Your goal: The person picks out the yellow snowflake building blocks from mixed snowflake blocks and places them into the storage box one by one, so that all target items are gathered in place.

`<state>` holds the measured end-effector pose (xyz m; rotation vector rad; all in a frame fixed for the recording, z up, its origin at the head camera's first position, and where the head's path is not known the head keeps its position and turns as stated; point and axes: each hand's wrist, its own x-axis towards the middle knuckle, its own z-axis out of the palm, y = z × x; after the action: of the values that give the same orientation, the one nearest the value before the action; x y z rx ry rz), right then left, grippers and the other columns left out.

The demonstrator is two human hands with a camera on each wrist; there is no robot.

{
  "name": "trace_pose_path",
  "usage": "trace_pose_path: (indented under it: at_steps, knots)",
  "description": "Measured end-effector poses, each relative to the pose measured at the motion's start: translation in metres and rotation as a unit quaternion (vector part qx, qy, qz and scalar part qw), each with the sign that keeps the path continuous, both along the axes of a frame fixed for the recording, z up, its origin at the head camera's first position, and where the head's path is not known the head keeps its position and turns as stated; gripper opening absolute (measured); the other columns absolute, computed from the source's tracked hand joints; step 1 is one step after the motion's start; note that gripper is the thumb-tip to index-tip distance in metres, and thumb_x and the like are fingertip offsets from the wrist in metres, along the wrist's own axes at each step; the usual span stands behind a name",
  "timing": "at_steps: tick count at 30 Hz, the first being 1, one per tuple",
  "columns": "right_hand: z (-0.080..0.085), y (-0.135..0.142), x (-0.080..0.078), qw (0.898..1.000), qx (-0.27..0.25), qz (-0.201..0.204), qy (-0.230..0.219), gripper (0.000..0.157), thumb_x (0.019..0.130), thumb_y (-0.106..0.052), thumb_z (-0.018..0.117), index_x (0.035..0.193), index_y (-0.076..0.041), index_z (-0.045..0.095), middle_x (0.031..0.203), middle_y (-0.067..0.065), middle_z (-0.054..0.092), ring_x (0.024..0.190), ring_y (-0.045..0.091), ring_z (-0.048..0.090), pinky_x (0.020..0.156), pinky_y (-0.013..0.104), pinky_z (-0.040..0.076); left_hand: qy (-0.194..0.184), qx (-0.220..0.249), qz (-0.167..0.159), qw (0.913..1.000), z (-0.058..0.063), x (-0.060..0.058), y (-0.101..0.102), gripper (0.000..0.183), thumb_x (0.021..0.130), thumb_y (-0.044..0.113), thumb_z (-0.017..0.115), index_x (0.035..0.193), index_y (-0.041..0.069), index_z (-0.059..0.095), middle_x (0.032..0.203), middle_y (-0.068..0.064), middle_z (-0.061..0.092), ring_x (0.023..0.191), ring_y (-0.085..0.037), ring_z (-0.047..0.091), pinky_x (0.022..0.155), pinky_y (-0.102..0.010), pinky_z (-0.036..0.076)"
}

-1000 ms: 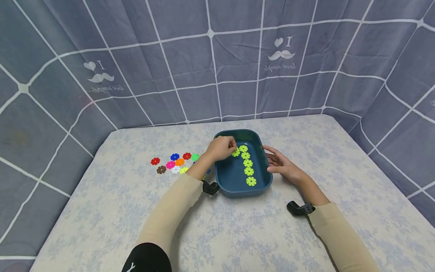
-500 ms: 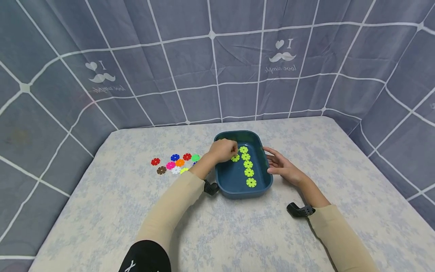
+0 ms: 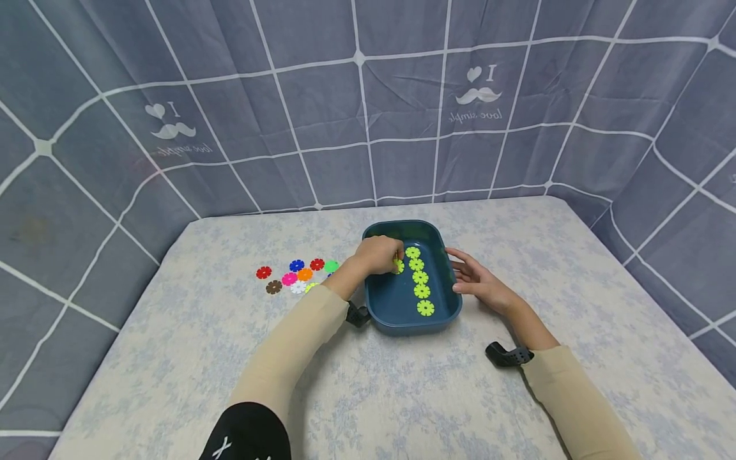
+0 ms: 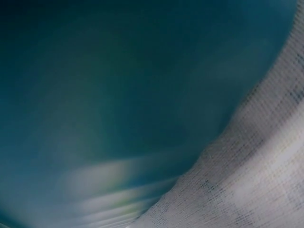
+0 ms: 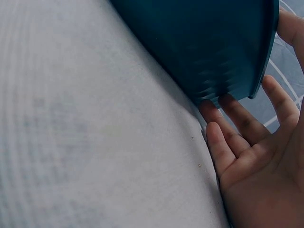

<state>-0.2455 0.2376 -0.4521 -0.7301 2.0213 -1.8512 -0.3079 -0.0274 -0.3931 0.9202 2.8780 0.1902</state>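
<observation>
My left hand (image 3: 379, 254) reaches over the left rim of a dark blue-green plastic box (image 3: 411, 327). Its curled fingers are at a yellow-green notched snowflake disc (image 3: 399, 266), seeming to pinch it; the fingertips are largely hidden. Beside that disc, a column of several matching yellow-green discs (image 3: 422, 291) lies on the box floor. At the box's right wall is my right hand (image 3: 480, 282), its fingers loosely extended. In the right wrist view its fingertips (image 5: 227, 100) are against the wall, with the thumb up at the rim. The left wrist view shows only the blurred box wall (image 4: 142, 95) and tablecloth.
Left of the box, partly behind my left forearm, lie several loose snowflake discs in mixed colours, among them a red one (image 3: 264, 273), a brown one (image 3: 273, 287) and an orange one (image 3: 305, 274). A grey checked curtain (image 3: 322, 128) hangs behind the table (image 3: 368, 396).
My left hand has shifted slightly toward me inside the box. The yellow-green disc at its fingers now lies a little nearer. My right hand stays at the wall.
</observation>
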Motion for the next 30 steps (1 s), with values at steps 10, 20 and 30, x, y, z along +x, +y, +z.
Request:
trace_pose_path:
  at_steps: [10,20,30]
  knots:
    - [-0.0002,0.0007,-0.0007,1.0,0.004,-0.003,0.002,0.081,0.093,-0.01,0.063,0.156,-0.009,0.013,0.155,0.029,0.018,0.138,0.049,0.025,0.097,0.026,0.043,0.019,-0.024,-0.013,0.9994,0.0018,0.0017,0.0009,0.029,0.086,0.027,0.077,0.114,0.022,0.071,0.1,0.003,0.066,0.088,-0.014,0.06,0.075,-0.033,0.051]
    - [-0.0014,0.0003,-0.0011,1.0,0.001,-0.002,-0.002,0.081,0.093,-0.009,0.062,0.156,-0.009,0.013,0.156,0.028,0.017,0.139,0.048,0.025,0.097,0.026,0.043,0.018,-0.049,-0.016,0.9985,0.0005,0.0032,0.0014,0.032,0.09,0.029,0.073,0.121,0.026,0.07,0.117,0.003,0.066,0.104,-0.016,0.061,0.082,-0.036,0.052]
    - [-0.0003,0.0002,-0.0003,1.0,-0.004,0.0,-0.002,0.081,0.093,-0.01,0.063,0.156,-0.009,0.013,0.156,0.029,0.017,0.138,0.049,0.024,0.097,0.026,0.043,0.021,-0.042,-0.016,0.9988,-0.0006,0.0036,0.001,0.029,0.09,0.027,0.072,0.119,0.025,0.071,0.111,0.004,0.07,0.099,-0.015,0.063,0.078,-0.034,0.052]
